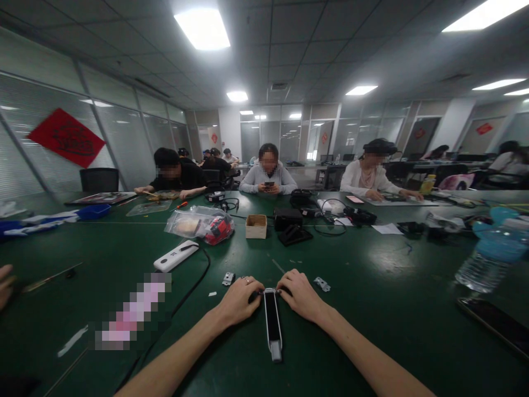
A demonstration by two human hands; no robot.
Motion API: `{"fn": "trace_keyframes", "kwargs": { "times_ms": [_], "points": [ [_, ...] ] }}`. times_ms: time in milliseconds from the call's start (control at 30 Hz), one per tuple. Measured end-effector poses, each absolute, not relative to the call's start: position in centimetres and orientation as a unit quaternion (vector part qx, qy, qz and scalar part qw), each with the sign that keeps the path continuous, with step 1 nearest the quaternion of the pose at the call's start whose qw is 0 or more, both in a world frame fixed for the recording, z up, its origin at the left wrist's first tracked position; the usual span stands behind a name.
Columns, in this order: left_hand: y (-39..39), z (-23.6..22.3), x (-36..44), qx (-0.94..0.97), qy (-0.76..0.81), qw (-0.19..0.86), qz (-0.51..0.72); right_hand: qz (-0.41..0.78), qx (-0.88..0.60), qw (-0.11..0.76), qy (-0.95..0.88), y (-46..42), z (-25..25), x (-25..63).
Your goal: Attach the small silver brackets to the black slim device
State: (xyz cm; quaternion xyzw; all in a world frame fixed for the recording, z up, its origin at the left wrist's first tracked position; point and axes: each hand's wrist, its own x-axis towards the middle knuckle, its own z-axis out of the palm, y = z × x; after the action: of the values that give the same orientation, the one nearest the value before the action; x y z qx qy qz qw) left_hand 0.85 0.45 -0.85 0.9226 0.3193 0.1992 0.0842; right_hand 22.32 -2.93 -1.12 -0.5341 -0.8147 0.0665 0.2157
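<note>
Blk/white device (273, 325), top end btwn L hand (239, 301) & R hand (300, 295).

Left hand (239, 301) and right hand (301, 296) side by side, curled inward, fingertips (260, 290) almost meeting.

Black strip down a white-edged handheld device (273, 325) at 12 o'clock, over a dark green tabletop (363, 353); probably red-and-black packaging (218, 231) beyond; white power bank (173, 255) at 11 o'clock; blue-banded water bottle (494, 251) at 2 o'clock.
</note>
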Motion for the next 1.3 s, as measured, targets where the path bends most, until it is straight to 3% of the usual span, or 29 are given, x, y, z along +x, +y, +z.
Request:
{"fn": "trace_keyframes", "kwargs": {
  "times_ms": [600, 933, 1300],
  "points": [
    [0.2, -0.3, 0.8, 0.926, 0.316, 0.096, 0.180, 0.108, -0.567, 0.147, -0.803, -4.2, 0.7, 22.2],
    [-0.4, 0.4, 0.9, 0.932, 0.310, 0.091, 0.163, 0.185, -0.560, 0.236, -0.772, -4.6, 0.5, 23.3],
    [0.0, -0.6, 0.8, 0.935, 0.299, 0.077, 0.173, 0.216, -0.529, 0.249, -0.782, -4.4, -0.1, 23.4]
  ]
}}
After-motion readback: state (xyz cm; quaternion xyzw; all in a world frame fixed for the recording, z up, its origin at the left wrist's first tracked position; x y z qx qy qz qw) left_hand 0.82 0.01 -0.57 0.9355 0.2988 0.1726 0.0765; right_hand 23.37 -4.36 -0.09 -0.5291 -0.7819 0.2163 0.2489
